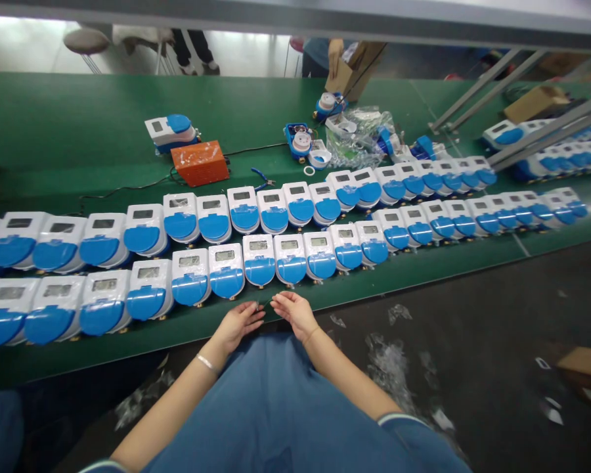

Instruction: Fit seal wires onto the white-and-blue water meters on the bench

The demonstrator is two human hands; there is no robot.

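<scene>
Just off the table's front edge, my left hand point(239, 323) and my right hand point(296, 313) face each other a short gap apart, fingertips pinched. Between them runs a thin dark wire point(266, 303), very small in view; a tiny clear piece seems to sit at the left fingertips, too small to name. Right beyond my hands stand two long rows of water meters with white housings, small grey displays and blue lids. Nearest are one front-row meter point(260, 260) and its neighbour point(290, 260), lids down. Neither hand touches a meter.
On the green table point(79, 177) behind the rows are an orange box point(199, 163) with a cable, blue-handled pliers point(262, 179), an opened meter point(299, 141) and clear plastic bags point(357, 141). A person's hand point(335, 58) is by a cardboard box point(362, 66). Plastic scraps point(389, 361) litter the floor.
</scene>
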